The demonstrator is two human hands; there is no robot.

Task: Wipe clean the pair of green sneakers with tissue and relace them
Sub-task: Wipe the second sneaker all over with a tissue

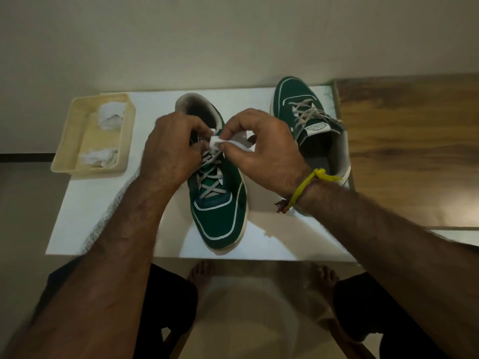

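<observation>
On the white tabletop (103,203), two green sneakers sit side by side with opposite headings. Nearest the person, the laced sneaker (220,213) points its toe toward the table's front edge, its heel and grey-lined opening farther away. Its grey laces (208,177) cross over the tongue in several rows. Both hands meet above the upper eyelets of this shoe. The right hand (261,154) pinches a small wad of white tissue (215,142) between thumb and forefinger, the wad lying right at the top of the lacing; the remaining fingers curl loosely behind. The left hand (171,146) has its fingers bent down onto the upper lace area beside the tissue, and appears to grip the lace or tongue there, though its own knuckles hide exactly what it holds. A yellow wristband (305,182) circles the right wrist, with a dark red thread just beside it.

The second sneaker (298,99) lies to the right, toe pointing away, its heel partly covered by the right forearm; its laces are threaded loosely. At the table's left rear corner stands a cream plastic tray (67,151) holding crumpled white tissues (108,116). Right of the white surface runs a wood-grain board (414,125). Below the table edge the person's bare feet (199,273) rest on the floor.
</observation>
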